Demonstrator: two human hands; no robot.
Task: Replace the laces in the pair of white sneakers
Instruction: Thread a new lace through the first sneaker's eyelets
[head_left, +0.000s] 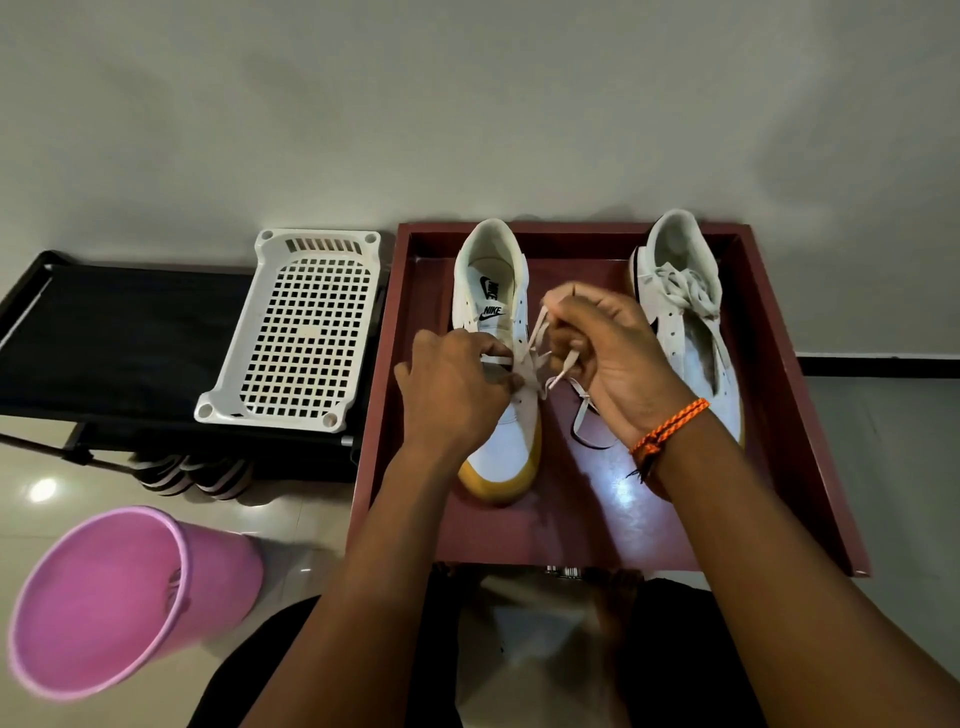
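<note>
Left hand (457, 387) rests on the midfoot of the left sneaker (501, 364), fingers curled and pinching a flat strip of white lace (496, 359) at the eyelets. Right hand (605, 358) hangs just right of that shoe, fingers curled around the lace's free end; the aglet (563, 370) pokes out below the fingers, and another run of lace rises to the thumb and forefinger. More lace loops on the tray floor under the right palm.

Both sneakers sit in a dark red tray (795, 415), toes toward the person. The right sneaker (685, 322) lies beyond the right knuckles, apart from the hand, with loose lace bunched at its collar. There is bare tray floor between the shoes and toward the near rim; the tray walls are close on the far side of both heels.

Left of the left hand: white perforated basket (306, 332) on a black rack (104, 338), then a pink bucket (119, 597) on its side near the left forearm. An orange braided bracelet (670, 423) is on the right wrist.

The left fingertips are hidden behind the hand, so their exact hold is unclear. The right forearm covers the right shoe's toe. Lace crossings between the hands are hard to make out.
</note>
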